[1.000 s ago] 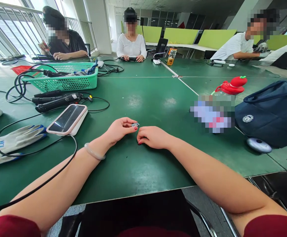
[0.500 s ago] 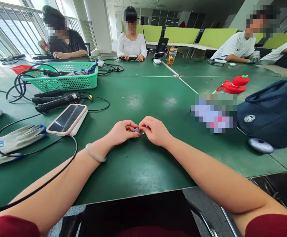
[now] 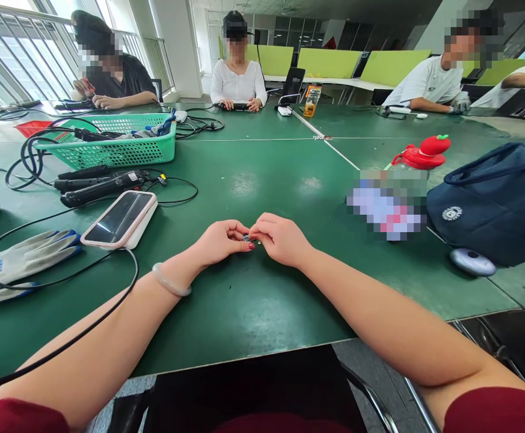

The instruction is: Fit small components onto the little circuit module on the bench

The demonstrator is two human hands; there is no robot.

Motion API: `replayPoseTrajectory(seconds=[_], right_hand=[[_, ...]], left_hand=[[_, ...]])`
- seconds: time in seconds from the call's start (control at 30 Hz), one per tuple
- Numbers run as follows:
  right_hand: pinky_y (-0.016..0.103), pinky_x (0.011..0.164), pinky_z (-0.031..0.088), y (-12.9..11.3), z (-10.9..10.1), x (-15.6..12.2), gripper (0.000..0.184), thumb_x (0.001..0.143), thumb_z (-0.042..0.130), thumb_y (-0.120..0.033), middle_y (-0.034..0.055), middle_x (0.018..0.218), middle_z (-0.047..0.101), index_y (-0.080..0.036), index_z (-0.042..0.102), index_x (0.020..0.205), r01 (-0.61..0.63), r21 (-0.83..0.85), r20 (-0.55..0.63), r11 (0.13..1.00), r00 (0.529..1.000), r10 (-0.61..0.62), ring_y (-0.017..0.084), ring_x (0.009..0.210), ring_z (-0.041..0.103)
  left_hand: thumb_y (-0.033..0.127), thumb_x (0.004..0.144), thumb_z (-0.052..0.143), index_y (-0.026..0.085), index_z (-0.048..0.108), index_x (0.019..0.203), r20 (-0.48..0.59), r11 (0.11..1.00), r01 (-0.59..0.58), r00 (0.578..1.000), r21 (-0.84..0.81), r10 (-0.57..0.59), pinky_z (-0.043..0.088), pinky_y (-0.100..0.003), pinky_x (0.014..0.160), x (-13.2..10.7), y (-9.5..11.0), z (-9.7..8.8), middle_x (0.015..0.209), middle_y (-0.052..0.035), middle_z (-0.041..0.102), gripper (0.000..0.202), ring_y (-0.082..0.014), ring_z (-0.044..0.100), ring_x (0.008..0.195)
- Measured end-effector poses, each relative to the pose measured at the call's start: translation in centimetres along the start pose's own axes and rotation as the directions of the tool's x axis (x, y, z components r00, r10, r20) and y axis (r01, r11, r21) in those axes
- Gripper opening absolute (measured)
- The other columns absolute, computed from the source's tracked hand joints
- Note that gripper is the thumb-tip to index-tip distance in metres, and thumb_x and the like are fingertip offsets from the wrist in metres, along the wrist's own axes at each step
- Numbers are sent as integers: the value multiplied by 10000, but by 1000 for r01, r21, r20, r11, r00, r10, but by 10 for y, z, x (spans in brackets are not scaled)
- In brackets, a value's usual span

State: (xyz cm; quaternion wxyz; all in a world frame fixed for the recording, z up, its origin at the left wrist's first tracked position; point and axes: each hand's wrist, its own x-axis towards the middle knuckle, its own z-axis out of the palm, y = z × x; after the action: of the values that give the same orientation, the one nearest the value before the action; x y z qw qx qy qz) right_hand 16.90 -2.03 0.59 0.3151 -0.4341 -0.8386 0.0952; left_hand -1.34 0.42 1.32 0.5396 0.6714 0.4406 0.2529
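Note:
Between the fingertips of my left hand (image 3: 224,242) is a small dark and silvery piece (image 3: 246,238), too small to name. Thumb and fingers are closed on it. My right hand (image 3: 282,240) is pinched shut right against it, and its fingers hide part of the piece. Whether the right fingers hold a part of their own cannot be made out. A tiny light-coloured bit (image 3: 259,243) shows just under the right fingers. Both hands are low over the green table (image 3: 262,307), close to its front edge.
To the left are a phone (image 3: 120,218), work gloves (image 3: 27,258), black handled tools (image 3: 104,185) and a green basket (image 3: 109,150). A black cable (image 3: 131,282) crosses above my left forearm. A navy bag (image 3: 492,210) and red-lidded bottle (image 3: 420,157) stand right. Several people sit beyond.
The whole view has shifted slightly, so things appear a little further left. My right fingers have moved a little closer over the small piece; both hands stay together.

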Motion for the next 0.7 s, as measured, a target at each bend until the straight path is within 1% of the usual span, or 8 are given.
replayPoseTrajectory(seconds=[0.07,0.13,0.2,0.23,0.3,0.4,0.53,0.7], right_hand=[[236,671,400,3,-5,1,193,881,494,-137,28,862,619,-183,671,818,-41,13,-18,999,999,41,122,744,549],[238,673,391,8,-10,1,195,874,503,-132,23,837,617,-184,673,794,-112,-3,5,994,994,112,123,753,547],[239,667,379,14,-14,2,169,855,550,-158,11,800,610,-189,672,742,-178,-37,103,983,978,181,120,737,539],[240,658,374,16,-15,2,133,837,596,-203,6,790,602,-192,671,728,-197,-54,149,979,968,203,118,723,530],[235,631,362,20,-15,1,79,788,670,-269,-2,791,593,-199,671,750,-228,-79,231,970,943,240,116,707,517],[229,604,344,20,-12,1,83,777,682,-277,-7,786,592,-200,652,780,-250,-107,301,962,914,271,113,701,510],[235,621,338,16,-9,2,126,841,603,-262,2,783,598,-189,614,739,-252,-152,305,956,908,288,116,708,507],[239,627,341,15,-9,4,161,861,577,-276,10,796,603,-185,610,732,-263,-162,302,951,904,302,120,712,511]], left_hand=[[255,592,777,149,641,858,-14,1000,15,1000,-17,-15,446,-271,656,0,1,0,692,1,652,317,-122,594,656],[264,606,773,146,648,915,-28,998,29,999,-48,-31,436,-261,643,0,1,-1,728,-11,661,353,-117,586,661],[300,639,757,145,650,979,-46,996,34,998,-83,-38,404,-241,595,0,1,-2,764,-25,664,389,-105,558,648],[323,658,746,143,650,1008,-57,994,31,998,-101,-37,382,-234,568,0,1,-3,775,-32,662,405,-100,540,640],[359,681,727,138,649,1046,-83,991,23,996,-132,-34,345,-228,533,0,1,-5,775,-42,653,433,-98,509,630],[379,691,714,141,654,1064,-92,992,19,995,-125,-31,325,-228,523,0,0,-5,757,-44,637,447,-102,491,632],[391,697,696,166,650,1098,-61,998,11,998,-60,-15,312,-230,511,0,-1,-4,769,-45,636,463,-110,491,635],[371,709,679,177,648,1110,-58,1000,4,998,-27,-5,315,-226,507,1,-2,-4,725,-25,605,448,-108,484,626]])
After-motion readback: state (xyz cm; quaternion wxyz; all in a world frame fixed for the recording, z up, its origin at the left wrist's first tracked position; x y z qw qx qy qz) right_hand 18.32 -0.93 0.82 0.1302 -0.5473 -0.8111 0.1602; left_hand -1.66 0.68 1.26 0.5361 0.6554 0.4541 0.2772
